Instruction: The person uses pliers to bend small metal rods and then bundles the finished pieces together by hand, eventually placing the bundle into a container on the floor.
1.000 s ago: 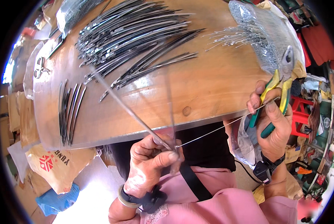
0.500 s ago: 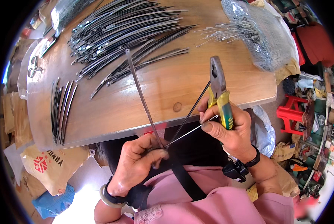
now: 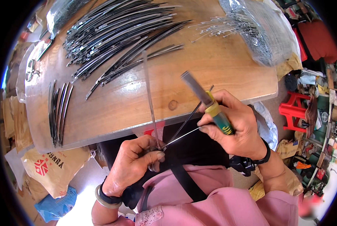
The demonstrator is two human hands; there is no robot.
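Observation:
My left hand (image 3: 138, 152) is closed over my lap, pinching the lower end of a thin translucent-looking strip (image 3: 149, 86) that stands upright and is blurred. A dark thin rod or strip (image 3: 185, 122) slants from the same fingers up past my right hand. Between the two hands a thin metal wire (image 3: 181, 138) is stretched; its far end disappears in my right fingertips. My right hand (image 3: 234, 122) is closed around combination pliers (image 3: 213, 108) with yellow and green handles, jaws pointing up and left, clear of the wire. Whether the two strips are one folded piece I cannot tell.
On the wooden table (image 3: 213, 67) lie a large pile of dark strips (image 3: 115, 34) and a smaller bunch (image 3: 57, 113). Small scissors or snips (image 3: 31, 70) lie at the left. Looped wires (image 3: 228, 27) stick out of a plastic bag (image 3: 268, 41). A red stool (image 3: 294, 109) stands right.
The pliers have tipped from upright toward the left as my right hand turned. My right fingertips now cover the wire's looped end, which showed before. The upright strip leans less to the left.

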